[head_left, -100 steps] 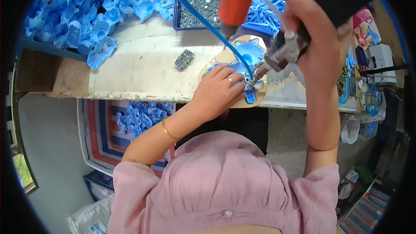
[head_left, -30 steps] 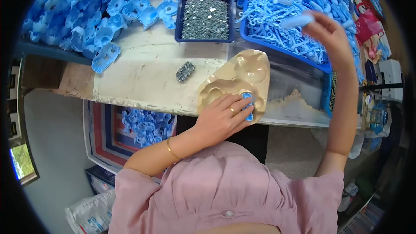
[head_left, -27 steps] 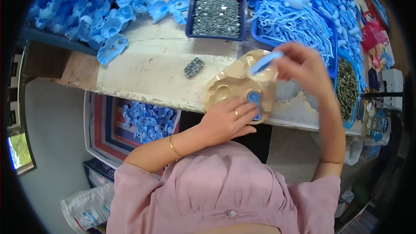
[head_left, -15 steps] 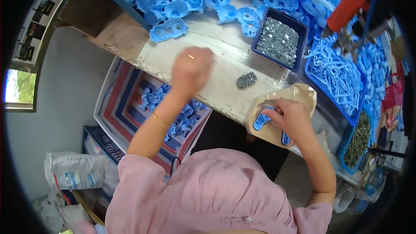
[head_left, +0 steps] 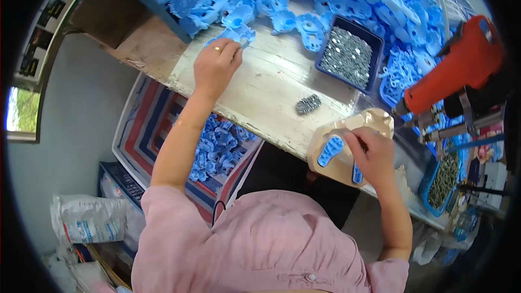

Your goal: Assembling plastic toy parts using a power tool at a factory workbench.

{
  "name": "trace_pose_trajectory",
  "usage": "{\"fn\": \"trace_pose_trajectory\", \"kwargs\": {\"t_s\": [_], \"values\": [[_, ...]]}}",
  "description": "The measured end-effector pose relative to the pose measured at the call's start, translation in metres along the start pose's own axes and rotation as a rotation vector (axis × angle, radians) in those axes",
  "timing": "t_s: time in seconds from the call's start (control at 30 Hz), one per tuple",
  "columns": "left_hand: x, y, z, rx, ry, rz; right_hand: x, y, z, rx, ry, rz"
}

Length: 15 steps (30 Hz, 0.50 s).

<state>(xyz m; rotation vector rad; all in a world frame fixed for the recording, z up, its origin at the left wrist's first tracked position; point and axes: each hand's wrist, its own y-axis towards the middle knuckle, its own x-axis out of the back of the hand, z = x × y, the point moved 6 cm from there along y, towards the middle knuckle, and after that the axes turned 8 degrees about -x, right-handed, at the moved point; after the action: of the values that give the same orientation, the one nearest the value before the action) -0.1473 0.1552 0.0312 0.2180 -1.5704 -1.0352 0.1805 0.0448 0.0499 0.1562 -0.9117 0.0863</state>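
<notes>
My left hand [head_left: 216,70] reaches to the far edge of the bench, its fingers closed on a light-blue plastic shell [head_left: 239,33]. The fingertips are partly hidden behind the hand. On the right, my right hand [head_left: 375,154] hovers at a beige moulded fixture [head_left: 320,135], thumb and fingers drawn together; whatever they hold, if anything, is hidden. One blue ribbed plastic piece [head_left: 330,151] sits in the fixture, left of my right thumb. A second blue piece [head_left: 357,173] shows partly below that hand.
A small heap of screws [head_left: 308,104] lies on the bench [head_left: 266,84]. Behind it stands a dark-blue tray [head_left: 319,64] of small metal parts. Blue shells [head_left: 347,5] pile up at the back. A red power driver [head_left: 456,68] juts in at right. A striped bag [head_left: 144,125] of blue parts is below.
My left hand has moved away to the far left and closed on the blue shell, which has shifted right. My right hand stays at the fixture; its thumb has moved off the blue piece.
</notes>
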Motion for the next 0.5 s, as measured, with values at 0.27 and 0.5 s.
{"fn": "trace_pose_trajectory", "kwargs": {"t_s": [0.27, 0.5], "values": [[0.053, 0.000, -0.201, -0.528, -0.632, 0.151, 0.056, -0.024, 0.003, -0.096, 0.186, -0.291], [0.026, 0.001, -0.251, -0.590, -0.761, 0.201, 0.042, -0.031, 0.018, 0.026, -0.001, -0.159]]}}
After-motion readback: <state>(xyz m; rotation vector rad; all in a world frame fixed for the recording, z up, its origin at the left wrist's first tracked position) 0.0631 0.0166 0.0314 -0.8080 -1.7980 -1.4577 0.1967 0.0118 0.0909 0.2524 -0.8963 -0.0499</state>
